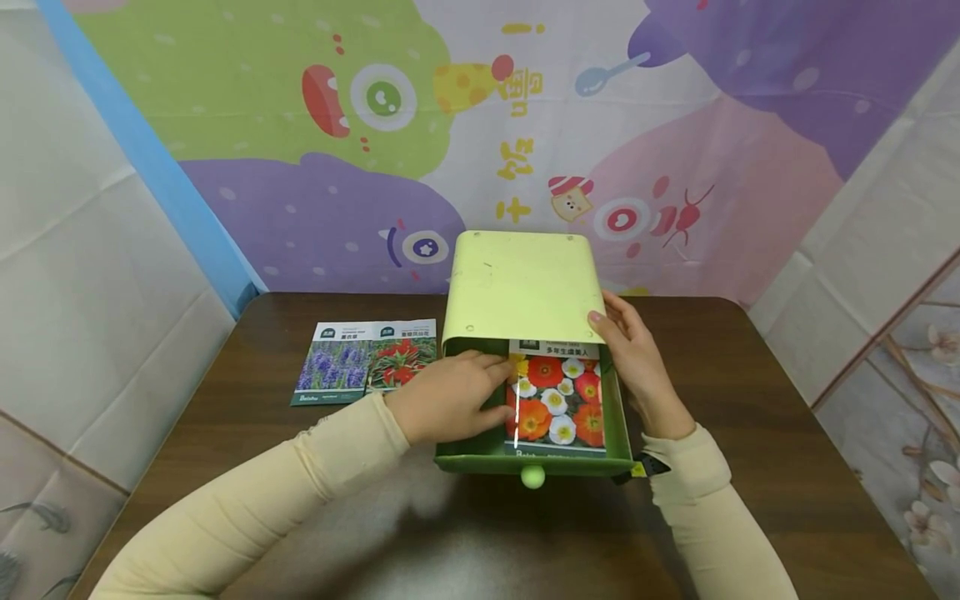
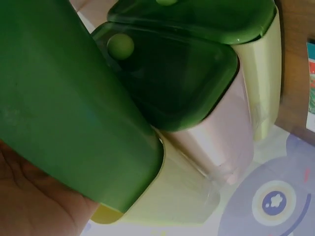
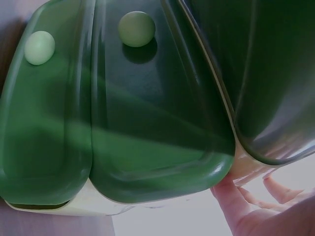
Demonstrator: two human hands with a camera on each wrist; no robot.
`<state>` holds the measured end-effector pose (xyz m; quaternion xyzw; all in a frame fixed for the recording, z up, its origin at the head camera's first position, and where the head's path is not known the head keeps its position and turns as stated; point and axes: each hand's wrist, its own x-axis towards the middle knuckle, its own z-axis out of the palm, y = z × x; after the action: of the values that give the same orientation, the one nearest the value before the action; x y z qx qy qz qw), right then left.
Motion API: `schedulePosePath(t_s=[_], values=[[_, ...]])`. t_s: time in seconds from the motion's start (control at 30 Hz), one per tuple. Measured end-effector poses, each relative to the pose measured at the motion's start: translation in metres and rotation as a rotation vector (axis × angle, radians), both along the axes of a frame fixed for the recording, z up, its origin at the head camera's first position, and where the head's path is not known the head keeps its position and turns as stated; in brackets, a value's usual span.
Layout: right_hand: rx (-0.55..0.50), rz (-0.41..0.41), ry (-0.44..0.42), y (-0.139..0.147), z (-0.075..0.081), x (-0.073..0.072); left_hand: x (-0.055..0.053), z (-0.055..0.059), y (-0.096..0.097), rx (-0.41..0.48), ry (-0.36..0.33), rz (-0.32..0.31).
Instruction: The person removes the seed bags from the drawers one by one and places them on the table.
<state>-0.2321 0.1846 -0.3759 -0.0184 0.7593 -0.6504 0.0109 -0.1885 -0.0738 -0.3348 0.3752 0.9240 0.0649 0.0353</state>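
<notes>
A light-green drawer cabinet (image 1: 525, 283) stands on the table, its top green drawer (image 1: 468, 461) pulled out toward me. Inside lies a seed packet (image 1: 558, 396) picturing red, orange and white poppies, its upper end under the cabinet's roof. My left hand (image 1: 450, 396) reaches over the drawer's left wall, fingers and thumb extended at the packet's left edge. My right hand (image 1: 633, 358) rests along the cabinet's right side, thumb on the top edge near the front corner. Lower drawers with round knobs (image 3: 137, 29) show closed in the right wrist view.
Left of the cabinet, two seed packets, one with purple flowers (image 1: 330, 367) and one with red flowers (image 1: 401, 358), lie side by side on the brown table (image 1: 750, 400). A cartoon-printed cloth (image 1: 300, 208) hangs right behind the table.
</notes>
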Motion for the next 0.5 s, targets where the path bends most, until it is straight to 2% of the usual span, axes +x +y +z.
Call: schedulePosePath(t_s=[0.17,0.5], values=[[-0.003,0.006,0.01,0.0003,-0.0005,0.0001,0.0004,0.0001,0.0023,0.071,-0.04,0.041],[0.001,0.011,0.005,0.0004,-0.0006,0.0005,0.0044,0.0018,0.0046,0.264,-0.196,0.136]])
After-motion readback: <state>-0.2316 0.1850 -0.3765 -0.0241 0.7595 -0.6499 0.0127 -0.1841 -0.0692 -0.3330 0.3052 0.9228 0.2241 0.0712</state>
